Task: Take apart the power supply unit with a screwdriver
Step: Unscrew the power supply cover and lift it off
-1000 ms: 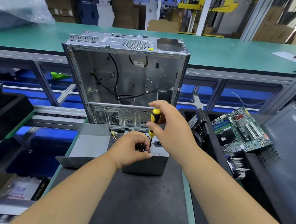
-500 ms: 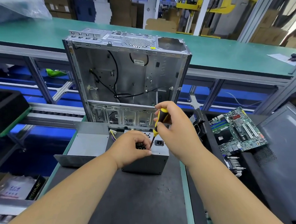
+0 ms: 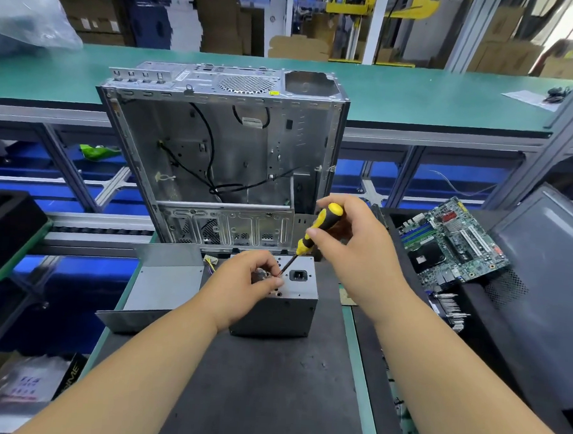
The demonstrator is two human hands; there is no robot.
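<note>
A grey metal power supply unit (image 3: 283, 311) stands on end on the dark mat, its socket face turned up. My left hand (image 3: 241, 287) rests over the left part of that top face, fingers curled at the fan grille, thumb and fingertips close to the screwdriver tip. My right hand (image 3: 353, 250) grips a yellow and black screwdriver (image 3: 318, 226), tilted with its thin shaft pointing down-left onto the top face beside the power socket (image 3: 298, 275).
An empty open computer case (image 3: 222, 153) stands right behind the unit. A loose grey metal cover (image 3: 162, 283) lies to the left. At the right are a motherboard (image 3: 449, 242) in a black bin and a dark side panel (image 3: 547, 280).
My right hand has lifted and swung right, tilting the screwdriver from near upright to a slant. My left hand stays on the unit's top.
</note>
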